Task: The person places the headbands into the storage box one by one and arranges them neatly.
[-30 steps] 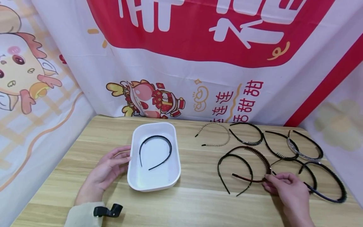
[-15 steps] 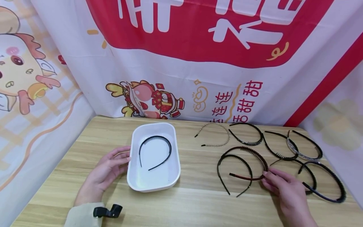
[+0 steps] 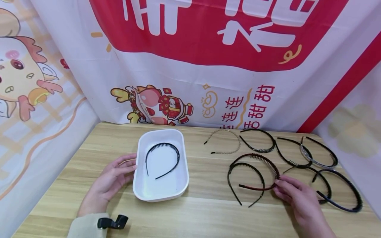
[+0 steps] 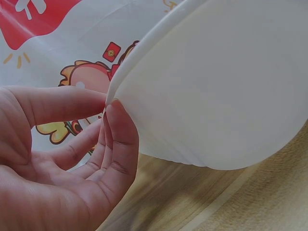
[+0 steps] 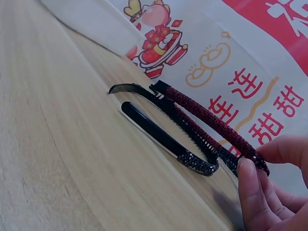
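A white plastic basin (image 3: 138, 188) stands left of centre in the head view, with a black toothed headband (image 3: 163, 144) lying inside it. My left hand (image 3: 117, 175) pinches the basin's left rim; the left wrist view shows the thumb and a finger (image 4: 122, 139) meeting at that edge. Between the thumb and fingers of my right hand (image 3: 297, 196) is a dark red glittery headband (image 5: 211, 120), gripped at its curved side. It overlaps a black headband with sparkling stones (image 5: 197, 163) on the table beneath. The right wrist view shows the red one raised and tilted.
Several more headbands lie to the right: a thin beaded one (image 3: 239, 140), a black one (image 3: 272, 137) and a dark blue one (image 3: 357, 195) among them. The wooden table (image 3: 208, 218) ends at a printed cloth backdrop (image 3: 166, 72).
My right hand has shifted slightly left, carrying the red headband with it over the black one. The left hand keeps its hold on the basin rim.
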